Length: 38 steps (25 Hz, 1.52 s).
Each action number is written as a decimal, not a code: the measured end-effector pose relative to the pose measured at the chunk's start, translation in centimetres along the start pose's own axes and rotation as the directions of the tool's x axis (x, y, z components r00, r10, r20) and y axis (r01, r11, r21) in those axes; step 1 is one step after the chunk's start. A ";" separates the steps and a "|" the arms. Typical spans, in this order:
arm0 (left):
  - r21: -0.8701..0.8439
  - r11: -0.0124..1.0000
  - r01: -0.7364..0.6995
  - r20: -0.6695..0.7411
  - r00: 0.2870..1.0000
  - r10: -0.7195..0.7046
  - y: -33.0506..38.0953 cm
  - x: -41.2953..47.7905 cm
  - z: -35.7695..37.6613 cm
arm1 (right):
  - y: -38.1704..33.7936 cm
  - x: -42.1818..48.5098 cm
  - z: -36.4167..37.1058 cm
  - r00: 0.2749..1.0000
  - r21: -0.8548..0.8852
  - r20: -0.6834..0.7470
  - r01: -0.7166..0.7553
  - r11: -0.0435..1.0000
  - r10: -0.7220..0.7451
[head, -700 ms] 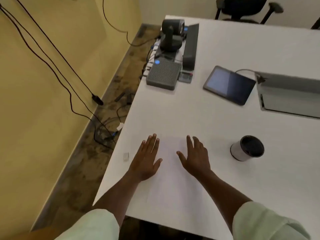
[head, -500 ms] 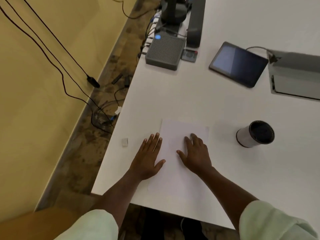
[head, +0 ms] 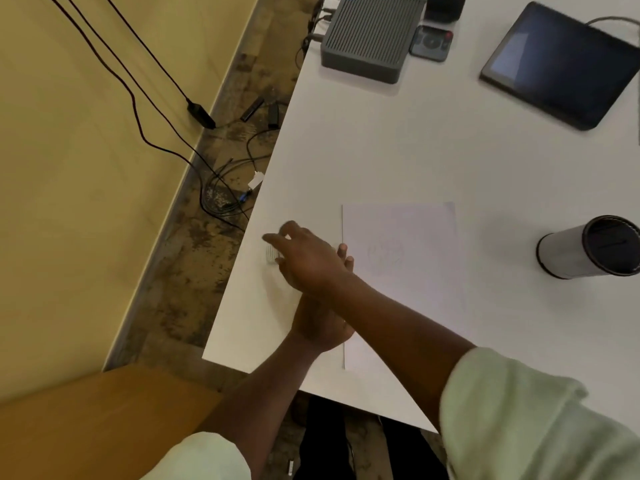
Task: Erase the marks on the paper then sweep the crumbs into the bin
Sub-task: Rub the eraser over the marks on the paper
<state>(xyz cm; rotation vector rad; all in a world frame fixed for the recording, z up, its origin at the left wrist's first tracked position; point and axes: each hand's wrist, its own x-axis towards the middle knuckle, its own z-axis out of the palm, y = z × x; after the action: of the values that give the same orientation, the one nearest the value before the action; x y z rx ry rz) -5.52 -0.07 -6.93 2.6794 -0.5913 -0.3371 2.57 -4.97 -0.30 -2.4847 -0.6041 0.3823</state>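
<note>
Looking down on a white table (head: pixel 433 150) taking up the view from 12 round to 5 o'clock. Finding one sheet of paper (head: pixel 415 306) lying flat at the middle, with one faint pencil scribble (head: pixel 386 254) showing in its upper half. Spotting one bin (head: pixel 568 252), a small pale cylinder with a dark mouth, standing at 3 o'clock of the paper and well apart from it. Noting one dark tablet (head: pixel 561 64) at 1 o'clock and one grey ribbed box (head: pixel 370 36) at 12 o'clock, both far off.

Crossing the right hand (head: pixel 304 258) over the left forearm towards 9 o'clock, fingers spread and loosely open, gripping nothing yet. Hovering those fingers right over one small white eraser (head: pixel 271 253) lying just beside the paper's left edge. Pressing the left hand (head: pixel 318 327) flat at that same edge, open and holding nothing as far as can be seen, with much of it hidden under the right arm.

Judging the eraser as light, slightly rubbery and easy to pinch: taking it by its two long sides between thumb and forefinger. Judging the paper as thin, limp and likely to slide or crease under rubbing, so pinning it close to the scribble. Seeing no crumbs yet.
</note>
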 end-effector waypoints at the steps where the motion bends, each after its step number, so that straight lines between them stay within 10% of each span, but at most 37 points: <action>1: 0.053 0.999 0.002 -0.018 1.000 -0.001 -0.1 0.1 0.0 | -0.1 0.8 0.7 0.999 -0.046 0.034 0.031 0.998 -0.029; 10: 0.135 0.990 0.032 0.072 0.997 -0.043 -0.6 0.0 0.7 | 1.0 1.9 1.8 0.999 -0.034 0.007 0.051 0.998 -0.051; 17: 0.033 0.998 0.048 0.022 0.999 -0.048 0.4 0.4 0.0 | 6.9 -6.7 -3.0 0.794 0.561 -0.257 -0.341 0.754 0.551; 21: 0.071 0.995 0.073 0.140 0.987 -0.083 0.7 0.4 -0.8 | 10.4 -12.8 -2.3 0.667 0.617 -0.103 -0.539 0.573 0.738; 28: 0.126 0.983 0.135 0.202 0.966 -0.159 1.2 0.9 -0.8 | 8.5 -13.6 0.8 0.832 0.415 -0.189 -0.413 0.810 0.521; 35: 0.194 0.971 0.140 0.228 0.956 -0.183 1.4 1.2 -0.5 | 11.8 -12.0 -1.4 0.699 0.402 -0.326 -0.507 0.762 0.637; 38: 0.194 0.969 0.150 0.220 0.956 -0.193 1.5 1.3 -0.5 | 8.3 -12.8 0.7 0.805 0.375 -0.239 -0.440 0.816 0.543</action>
<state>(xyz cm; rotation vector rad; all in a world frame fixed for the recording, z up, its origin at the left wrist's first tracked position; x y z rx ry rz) -4.78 -1.75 -6.08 2.8917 -0.4738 -0.6931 -5.88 -17.11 -3.84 -2.2971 0.2523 0.2089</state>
